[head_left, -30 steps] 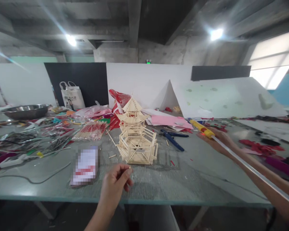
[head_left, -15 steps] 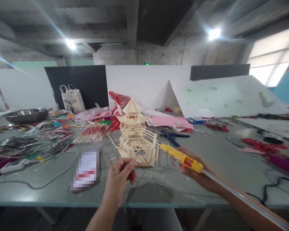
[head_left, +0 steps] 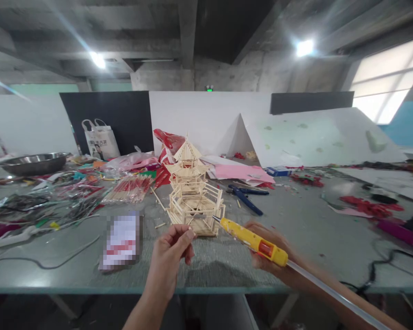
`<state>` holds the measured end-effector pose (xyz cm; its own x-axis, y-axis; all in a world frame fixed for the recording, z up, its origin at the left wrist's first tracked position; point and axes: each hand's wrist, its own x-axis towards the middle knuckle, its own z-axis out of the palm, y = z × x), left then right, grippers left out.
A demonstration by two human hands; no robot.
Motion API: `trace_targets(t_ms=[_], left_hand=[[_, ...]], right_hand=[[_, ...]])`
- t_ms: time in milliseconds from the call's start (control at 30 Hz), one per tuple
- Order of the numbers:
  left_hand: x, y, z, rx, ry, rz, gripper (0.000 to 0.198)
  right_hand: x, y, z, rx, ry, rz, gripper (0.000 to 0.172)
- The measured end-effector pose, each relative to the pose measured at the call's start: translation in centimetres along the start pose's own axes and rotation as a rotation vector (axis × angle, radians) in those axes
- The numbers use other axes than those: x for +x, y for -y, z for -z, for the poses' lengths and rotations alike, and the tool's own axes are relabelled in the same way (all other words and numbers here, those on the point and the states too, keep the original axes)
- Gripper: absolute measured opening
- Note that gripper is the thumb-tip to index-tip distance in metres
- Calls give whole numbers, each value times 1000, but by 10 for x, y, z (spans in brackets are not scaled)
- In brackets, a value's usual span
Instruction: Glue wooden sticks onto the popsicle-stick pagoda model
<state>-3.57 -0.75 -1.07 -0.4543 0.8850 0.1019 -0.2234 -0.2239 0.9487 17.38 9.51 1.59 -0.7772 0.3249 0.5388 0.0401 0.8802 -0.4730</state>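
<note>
A pagoda model of thin wooden sticks (head_left: 189,183) stands upright on the table, with tiered roofs and a railed base. My right hand (head_left: 266,247) is wrapped round a yellow hot glue gun (head_left: 251,239), from whose back a long clear glue stick (head_left: 330,288) extends. The gun's metal nozzle points left, at the front right railing of the model; whether it touches cannot be told. In front of the base, my left hand (head_left: 174,250) pinches a tiny pale piece, perhaps a bit of stick, mostly hidden by the fingertips.
Blue-handled pliers (head_left: 249,201) lie right of the model. Left are bundled sticks (head_left: 131,188), a blurred-out phone-shaped object (head_left: 121,240) and cables. A metal bowl (head_left: 34,163) sits far left. Pink sheets (head_left: 242,173) lie behind, and a black cable (head_left: 373,270) runs at right.
My right hand has brought the glue gun slightly left and down, its nozzle now nearer the model's front railing. The left hand has stayed nearly still; the view has shifted a little.
</note>
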Motion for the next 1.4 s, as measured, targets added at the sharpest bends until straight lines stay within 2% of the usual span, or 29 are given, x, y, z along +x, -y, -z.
trace_targets(t_ms=[67,167,333,433,533,633,767,867,967,1100,1267,1400], left_hand=[[-2,1,3,85,-4,-36,22],[-4,0,18,348,-11,-101,23],[-2,-15,64,839,-69,-163,26],[6,-26,85,1085,-26,-147,24],[15,-31,92,1328,62,-147,18],[24,-29,90,1508,133,-168,18],[31,-25,86,1596,190,-153,19],[34,-24,83,1613,207,-144,17],[40,-29,83,1630,209,-143,18],[63,-41,90,1636,157,-241,23],[100,-37,95,1629,309,-214,17],[112,-24,96,1648,375,-207,14]], right_hand=[[0,-3,1,-48,-3,16,40],[-3,-16,10,-180,-47,55,36],[-16,-52,33,-420,-86,32,23],[-27,-72,43,-518,-62,22,21],[-36,-92,52,-583,-27,-4,18],[-40,-117,66,-655,-71,-65,17],[-38,-149,84,-760,-178,-242,26],[-34,-161,90,-833,-211,-300,34],[-32,-162,90,-860,-224,-306,39],[-37,-162,89,-860,-223,-319,40],[-41,-163,86,-855,-175,-327,42],[-41,-162,85,-846,-121,-302,38]])
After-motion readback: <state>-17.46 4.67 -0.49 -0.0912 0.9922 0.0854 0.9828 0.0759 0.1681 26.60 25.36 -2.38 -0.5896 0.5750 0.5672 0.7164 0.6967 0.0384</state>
